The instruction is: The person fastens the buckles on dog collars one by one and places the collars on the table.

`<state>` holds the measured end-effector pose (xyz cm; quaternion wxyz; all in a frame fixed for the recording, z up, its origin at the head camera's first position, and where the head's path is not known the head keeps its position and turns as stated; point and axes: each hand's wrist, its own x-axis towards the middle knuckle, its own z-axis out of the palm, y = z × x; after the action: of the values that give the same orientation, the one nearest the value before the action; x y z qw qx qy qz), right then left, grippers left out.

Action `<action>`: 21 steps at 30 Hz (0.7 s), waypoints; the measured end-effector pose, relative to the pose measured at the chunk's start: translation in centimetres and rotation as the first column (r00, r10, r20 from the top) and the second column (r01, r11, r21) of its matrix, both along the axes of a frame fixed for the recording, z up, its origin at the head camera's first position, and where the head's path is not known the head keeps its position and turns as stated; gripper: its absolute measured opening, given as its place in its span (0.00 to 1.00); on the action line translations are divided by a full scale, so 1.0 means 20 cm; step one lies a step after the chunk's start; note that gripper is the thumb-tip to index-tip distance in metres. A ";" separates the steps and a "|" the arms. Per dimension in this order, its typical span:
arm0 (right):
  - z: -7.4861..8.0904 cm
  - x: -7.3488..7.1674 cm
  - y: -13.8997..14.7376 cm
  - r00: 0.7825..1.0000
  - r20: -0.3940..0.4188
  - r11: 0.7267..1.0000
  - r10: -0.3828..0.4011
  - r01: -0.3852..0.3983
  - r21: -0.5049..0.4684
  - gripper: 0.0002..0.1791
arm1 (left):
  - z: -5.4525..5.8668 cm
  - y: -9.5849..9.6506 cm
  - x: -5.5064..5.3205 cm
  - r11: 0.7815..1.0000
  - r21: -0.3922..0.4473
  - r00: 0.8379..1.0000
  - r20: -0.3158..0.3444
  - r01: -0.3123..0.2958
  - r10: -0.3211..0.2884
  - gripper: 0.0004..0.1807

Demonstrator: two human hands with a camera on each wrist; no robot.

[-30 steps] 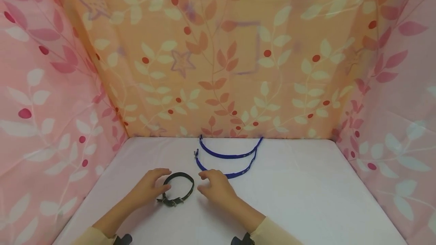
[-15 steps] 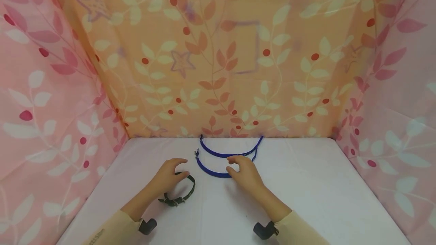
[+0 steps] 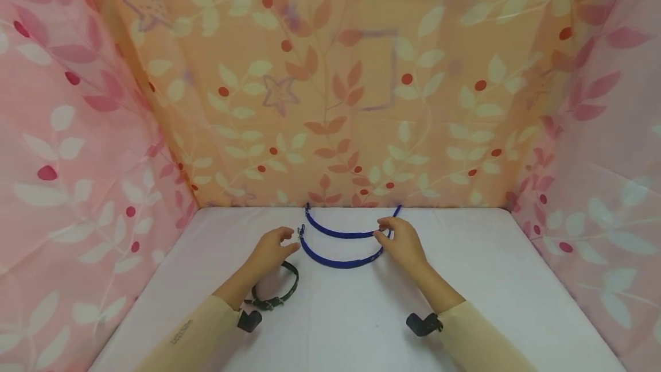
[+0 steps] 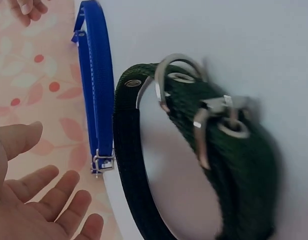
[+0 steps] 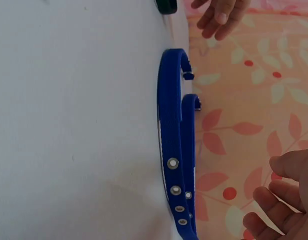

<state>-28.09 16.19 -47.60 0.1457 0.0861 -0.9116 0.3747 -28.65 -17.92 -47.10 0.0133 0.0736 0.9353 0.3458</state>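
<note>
Where floral cloth (image 3: 444,142) hangs, white tabletop (image 3: 490,280), blue collars (image 3: 342,264)

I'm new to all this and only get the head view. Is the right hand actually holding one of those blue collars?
Observer: No. The right wrist view shows a gap between the right hand and the blue collars.
Visitor: Oh! From above they overlap. Does the other one hide anything in its palm?
Observer: No. The left wrist view shows the palm side of the left hand, and it holds nothing.
Visitor: And what else shows up close there that I'm missing?
Observer: The green collar has silvery eyelets set into its strap.
</note>
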 end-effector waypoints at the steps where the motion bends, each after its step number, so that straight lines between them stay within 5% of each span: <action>1: -0.01 -0.02 0.01 1.000 0.003 1.000 -0.008 0.008 0.004 0.20 | 0.00 0.00 -0.01 1.000 -0.003 1.000 -0.006 -0.005 0.005 0.27; 7: -0.04 -0.09 0.09 0.998 0.018 0.997 -0.068 0.068 -0.024 0.18 | -0.01 0.04 -0.09 0.999 -0.017 0.999 -0.021 -0.033 0.032 0.29; 14: -0.12 -0.16 0.16 0.986 0.106 0.989 -0.130 0.136 -0.050 0.20 | -0.05 0.11 -0.18 0.989 -0.069 0.991 0.032 -0.130 0.132 0.31; 21: -0.16 -0.23 0.17 0.960 0.215 0.977 -0.181 0.200 -0.072 0.22 | -0.08 0.14 -0.21 0.978 -0.097 0.979 0.065 -0.184 0.191 0.31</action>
<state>-32.67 19.68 -50.76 0.0890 -0.0485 -0.9074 0.4078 -32.84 -15.08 -48.62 0.0184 -0.0286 0.9516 0.3055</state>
